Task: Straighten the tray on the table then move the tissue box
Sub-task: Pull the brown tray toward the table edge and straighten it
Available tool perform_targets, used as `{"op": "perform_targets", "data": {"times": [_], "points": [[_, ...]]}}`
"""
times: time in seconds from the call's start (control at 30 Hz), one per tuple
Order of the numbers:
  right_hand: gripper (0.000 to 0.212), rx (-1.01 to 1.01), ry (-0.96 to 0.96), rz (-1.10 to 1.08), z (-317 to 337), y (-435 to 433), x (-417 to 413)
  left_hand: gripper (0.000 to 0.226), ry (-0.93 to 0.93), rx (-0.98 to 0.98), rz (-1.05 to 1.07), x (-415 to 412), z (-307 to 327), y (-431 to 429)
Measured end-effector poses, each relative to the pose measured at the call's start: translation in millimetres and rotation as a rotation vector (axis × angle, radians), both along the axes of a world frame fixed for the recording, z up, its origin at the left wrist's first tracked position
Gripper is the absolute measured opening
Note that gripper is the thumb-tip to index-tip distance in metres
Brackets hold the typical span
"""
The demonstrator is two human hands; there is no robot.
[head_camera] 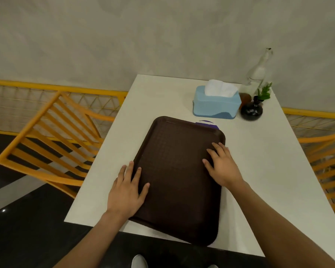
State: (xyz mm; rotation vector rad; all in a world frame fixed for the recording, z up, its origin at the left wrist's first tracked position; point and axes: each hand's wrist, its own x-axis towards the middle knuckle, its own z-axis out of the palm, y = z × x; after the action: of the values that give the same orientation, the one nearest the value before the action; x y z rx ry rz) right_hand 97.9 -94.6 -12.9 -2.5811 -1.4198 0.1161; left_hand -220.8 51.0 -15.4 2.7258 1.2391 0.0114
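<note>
Pale wall and yellow railing back a white counter flanked by orange slatted chairs. Both hands lie flat and released, fingers spread, on a dark brown tray that sits skewed, its near corner overhanging the counter edge. Left hand presses the tray's left rim, fingers partly on the counter; right hand rests on the right rim. Beyond the right hand stands the blue tissue box, apart from the tray. Right of the box sit 1 dark round vase and 1 clear bottle.
</note>
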Motion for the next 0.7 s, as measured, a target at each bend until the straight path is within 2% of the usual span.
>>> {"op": "perform_targets", "data": {"times": [0.07, 0.13, 0.23, 0.3, 0.37, 0.47, 0.7], "points": [[0.052, 0.045, -0.013, 0.008, 7.0, 14.5, -5.7, 0.072, 0.027, 0.029, -0.035, -12.1, 5.1, 9.1], [0.042, 0.192, 0.003, -0.052, 16.1, 23.2, -13.9, 0.070, 0.032, 0.051, -0.070, -21.5, 10.6, 18.4], [0.030, 0.415, 0.082, -0.243, 27.2, 21.2, -33.4, 0.063, 0.009, 0.081, -0.139, -28.1, 16.7, 34.1], [0.027, 0.479, 0.115, -0.357, 27.0, 8.1, -51.0, 0.059, -0.018, 0.076, -0.196, -24.7, 17.9, 44.9], [0.032, 0.458, 0.138, -0.437, 21.0, -10.9, -70.4, 0.058, -0.032, 0.062, -0.215, -18.5, 16.2, 52.7], [0.044, 0.308, 0.134, -0.520, 9.4, -35.0, -98.2, 0.059, -0.068, 0.026, -0.151, -13.4, 12.2, 55.8], [0.039, 0.190, -0.007, -0.444, -6.0, -33.7, -114.0, 0.052, -0.139, 0.019, -0.054, -17.4, -0.7, 53.1]]}}
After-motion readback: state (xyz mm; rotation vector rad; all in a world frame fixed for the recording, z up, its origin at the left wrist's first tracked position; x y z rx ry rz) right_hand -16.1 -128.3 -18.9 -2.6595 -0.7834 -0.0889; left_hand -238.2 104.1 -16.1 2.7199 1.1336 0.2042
